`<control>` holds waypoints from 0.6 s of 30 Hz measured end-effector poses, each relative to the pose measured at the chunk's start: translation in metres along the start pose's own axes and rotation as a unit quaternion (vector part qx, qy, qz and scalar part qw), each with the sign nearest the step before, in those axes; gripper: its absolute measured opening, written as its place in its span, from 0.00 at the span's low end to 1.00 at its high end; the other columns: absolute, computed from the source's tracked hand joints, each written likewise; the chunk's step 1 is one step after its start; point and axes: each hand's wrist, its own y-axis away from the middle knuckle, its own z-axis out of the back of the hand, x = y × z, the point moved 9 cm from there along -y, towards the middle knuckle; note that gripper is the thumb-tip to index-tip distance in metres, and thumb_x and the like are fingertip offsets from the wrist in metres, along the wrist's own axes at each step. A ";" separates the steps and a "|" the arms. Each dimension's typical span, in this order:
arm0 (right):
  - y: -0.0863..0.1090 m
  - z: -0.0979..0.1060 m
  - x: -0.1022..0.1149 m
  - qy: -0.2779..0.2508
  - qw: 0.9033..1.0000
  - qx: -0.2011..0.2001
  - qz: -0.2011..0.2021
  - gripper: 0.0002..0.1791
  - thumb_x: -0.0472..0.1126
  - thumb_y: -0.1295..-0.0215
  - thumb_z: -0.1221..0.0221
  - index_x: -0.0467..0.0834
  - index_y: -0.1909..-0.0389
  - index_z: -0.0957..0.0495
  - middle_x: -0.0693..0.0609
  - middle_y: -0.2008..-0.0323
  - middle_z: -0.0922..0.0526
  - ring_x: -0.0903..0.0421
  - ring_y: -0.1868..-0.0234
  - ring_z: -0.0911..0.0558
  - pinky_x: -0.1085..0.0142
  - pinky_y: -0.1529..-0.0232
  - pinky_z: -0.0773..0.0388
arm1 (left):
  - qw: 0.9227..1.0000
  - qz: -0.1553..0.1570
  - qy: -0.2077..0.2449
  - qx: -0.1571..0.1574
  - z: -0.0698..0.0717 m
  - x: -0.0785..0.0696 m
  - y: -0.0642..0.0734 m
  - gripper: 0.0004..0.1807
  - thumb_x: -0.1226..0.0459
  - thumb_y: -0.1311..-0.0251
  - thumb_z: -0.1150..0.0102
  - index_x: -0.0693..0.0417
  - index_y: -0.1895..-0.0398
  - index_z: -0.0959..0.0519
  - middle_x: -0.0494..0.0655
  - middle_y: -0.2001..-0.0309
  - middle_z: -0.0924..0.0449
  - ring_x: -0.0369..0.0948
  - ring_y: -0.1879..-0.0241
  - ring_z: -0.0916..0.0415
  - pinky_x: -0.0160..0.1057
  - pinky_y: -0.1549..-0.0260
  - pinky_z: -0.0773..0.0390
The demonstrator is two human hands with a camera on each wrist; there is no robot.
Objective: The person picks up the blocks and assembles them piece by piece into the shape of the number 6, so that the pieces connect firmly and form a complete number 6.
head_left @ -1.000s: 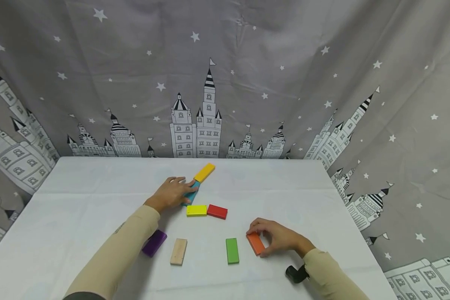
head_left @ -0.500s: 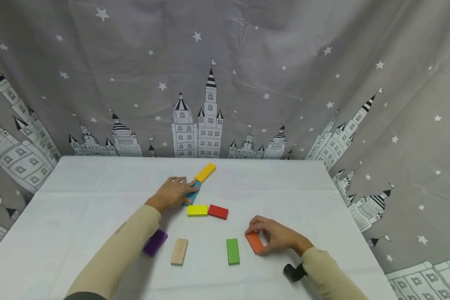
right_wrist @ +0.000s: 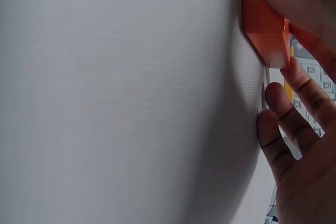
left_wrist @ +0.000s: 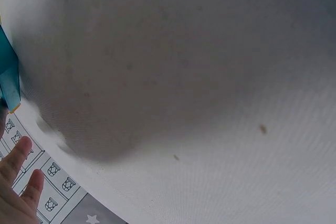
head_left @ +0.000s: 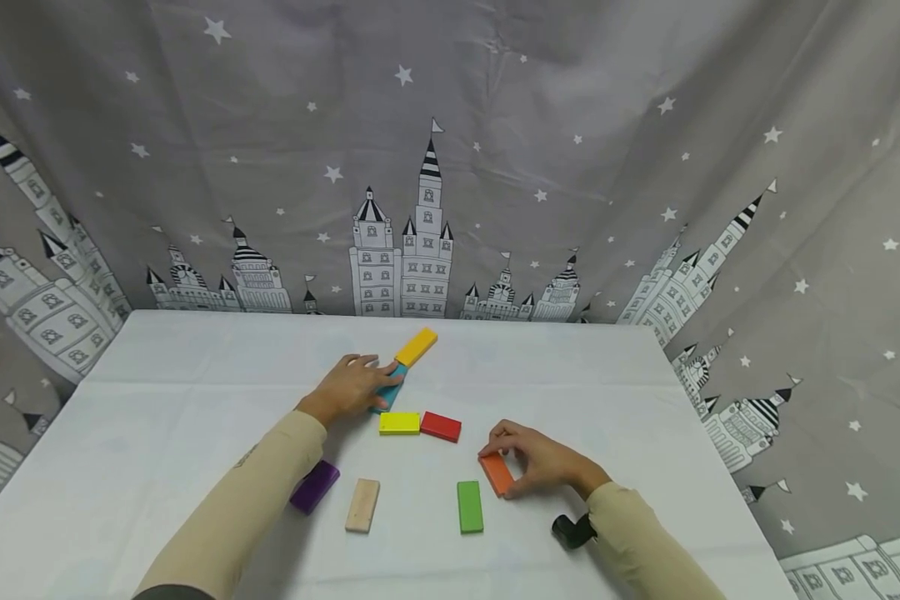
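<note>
While one flat rectangular blue block (head_left: 391,393) is gripped between the thumb and forefinger of the left hand (head_left: 351,387) in the far half of the white cloth-covered tabletop (head_left: 195,375), one flat rectangular orange block (head_left: 497,475) is pinched between the thumb and fingers of the right hand (head_left: 540,457), farther toward the right edge. Eight blocks are counted in all, one of each colour. The blue one's far end is met by one amber-yellow block (head_left: 416,347), set closest to the far edge. Just beside its other end, one bright yellow block (head_left: 399,423) is laid end to end with one red block (head_left: 441,427). Nearer the near edge are spread one purple block (head_left: 315,487), one unpainted wooden block (head_left: 362,505) and one green block (head_left: 470,507). The dark print (head_left: 246,456) on the beige left sleeve (head_left: 255,492) is too small to be read.
</note>
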 end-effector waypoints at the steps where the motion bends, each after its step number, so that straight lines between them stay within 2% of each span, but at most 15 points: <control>1: -0.002 0.000 0.000 -0.002 1.000 0.002 -0.001 0.30 0.40 0.54 0.25 0.51 0.46 0.20 0.59 0.51 0.30 0.57 0.52 0.30 0.69 0.57 0.30 | 1.000 0.000 -0.001 0.000 0.000 0.000 0.000 0.34 0.49 0.42 0.40 0.41 0.31 0.33 0.47 0.29 0.37 0.56 0.32 0.42 0.60 0.34 0.43; 9: -0.018 0.002 -0.001 -0.014 0.999 0.017 -0.036 0.28 0.42 0.52 0.26 0.52 0.47 0.19 0.60 0.51 0.31 0.58 0.51 0.31 0.69 0.58 0.28 | 1.000 0.004 -0.007 0.000 0.000 0.002 0.000 0.34 0.49 0.42 0.39 0.41 0.31 0.33 0.46 0.29 0.38 0.56 0.31 0.42 0.60 0.34 0.43; 18: -0.028 0.002 0.001 -0.013 1.000 0.007 -0.021 0.28 0.41 0.53 0.26 0.51 0.47 0.19 0.60 0.51 0.30 0.57 0.52 0.30 0.68 0.56 0.30 | 1.000 0.000 -0.005 -0.005 0.000 0.002 0.000 0.34 0.49 0.42 0.39 0.42 0.32 0.32 0.47 0.30 0.37 0.56 0.32 0.41 0.60 0.35 0.43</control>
